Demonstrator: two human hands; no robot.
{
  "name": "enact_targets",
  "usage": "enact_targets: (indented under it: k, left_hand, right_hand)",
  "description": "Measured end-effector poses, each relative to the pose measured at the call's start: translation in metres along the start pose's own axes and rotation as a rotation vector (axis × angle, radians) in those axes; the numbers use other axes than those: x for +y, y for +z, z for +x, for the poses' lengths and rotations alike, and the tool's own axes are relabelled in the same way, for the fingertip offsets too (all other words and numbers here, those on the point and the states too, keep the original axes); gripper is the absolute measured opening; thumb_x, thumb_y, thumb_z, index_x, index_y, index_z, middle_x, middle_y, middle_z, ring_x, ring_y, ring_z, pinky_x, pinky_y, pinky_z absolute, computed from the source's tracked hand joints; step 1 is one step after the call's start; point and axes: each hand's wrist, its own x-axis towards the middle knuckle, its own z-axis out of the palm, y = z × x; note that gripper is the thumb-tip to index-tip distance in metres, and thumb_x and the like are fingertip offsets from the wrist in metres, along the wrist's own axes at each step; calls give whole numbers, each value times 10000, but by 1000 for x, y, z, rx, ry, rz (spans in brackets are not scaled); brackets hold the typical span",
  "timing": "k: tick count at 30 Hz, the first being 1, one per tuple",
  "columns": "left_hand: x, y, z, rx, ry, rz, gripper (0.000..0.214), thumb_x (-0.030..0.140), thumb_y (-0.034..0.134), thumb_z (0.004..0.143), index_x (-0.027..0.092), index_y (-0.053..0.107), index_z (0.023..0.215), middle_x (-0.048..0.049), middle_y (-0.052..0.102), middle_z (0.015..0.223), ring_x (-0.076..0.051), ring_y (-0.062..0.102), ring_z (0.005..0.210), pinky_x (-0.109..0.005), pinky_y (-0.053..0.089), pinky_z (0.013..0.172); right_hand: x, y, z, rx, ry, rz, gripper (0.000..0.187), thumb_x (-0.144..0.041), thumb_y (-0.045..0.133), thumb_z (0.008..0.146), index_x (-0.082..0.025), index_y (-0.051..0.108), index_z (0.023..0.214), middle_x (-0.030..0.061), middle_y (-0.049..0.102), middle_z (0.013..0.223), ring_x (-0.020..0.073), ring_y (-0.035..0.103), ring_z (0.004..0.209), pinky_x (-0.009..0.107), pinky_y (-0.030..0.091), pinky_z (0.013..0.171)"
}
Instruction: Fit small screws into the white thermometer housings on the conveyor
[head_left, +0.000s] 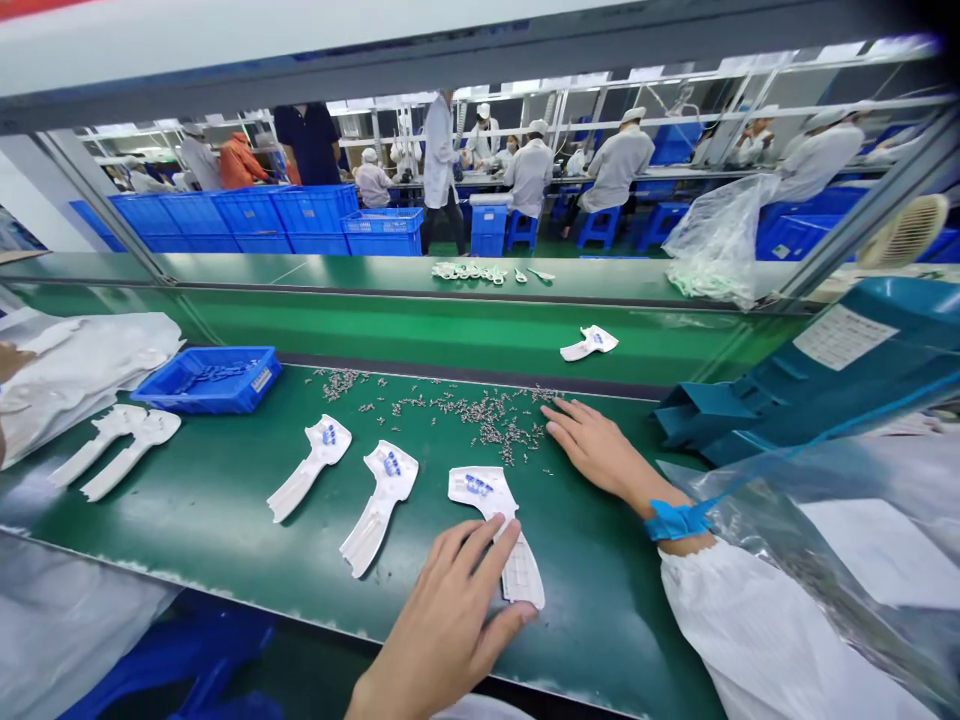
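Observation:
A white plastic gun-shaped housing half lies on the green work surface with small blue parts in its wide end. My left hand holds it down, fingertips at the neck and thumb by the handle's end. My right hand is stretched flat, fingertips at the right edge of a scatter of small metal screws. No held screw can be made out. Two similar housing halves, one nearer and one farther left, lie left of my left hand, also with blue parts inside.
A blue tray of blue parts stands at left, near more white housings and plastic bags. Another housing lies on the green belt. A teal bin stands right. People in white coats work beyond.

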Motion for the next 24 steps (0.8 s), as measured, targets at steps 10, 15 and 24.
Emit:
enact_targets:
  k: [10, 15, 24]
  left_hand:
    - [-8, 10, 13, 46, -16, -96, 590, 455, 451, 1022, 256, 263, 1545, -53, 388, 1572, -285, 290, 1480, -502, 399, 1149]
    - [-9, 9, 13, 28, -32, -165, 652, 447, 546, 980, 255, 254, 1530, -59, 413, 1549, -287, 299, 1466, -497, 383, 1158]
    - [-9, 10, 11, 9, -44, -202, 699, 485, 580, 954, 266, 247, 1528, -65, 415, 1541, -296, 294, 1459, -518, 371, 1157]
  right_hand:
    - [12, -14, -11, 27, 174, -117, 460, -240, 337, 997, -147, 558, 1390, 136, 574, 1398, 343, 539, 1232, 458, 462, 976]
    - [18, -23, -14, 41, 217, -67, 293, -207, 452, 953, -172, 676, 1138, 133, 661, 1124, 303, 626, 1028, 373, 471, 782]
    - [23, -23, -14, 133, 131, 116, 305, -228, 424, 950, -153, 640, 1151, 113, 678, 1050, 253, 643, 929, 354, 464, 796]
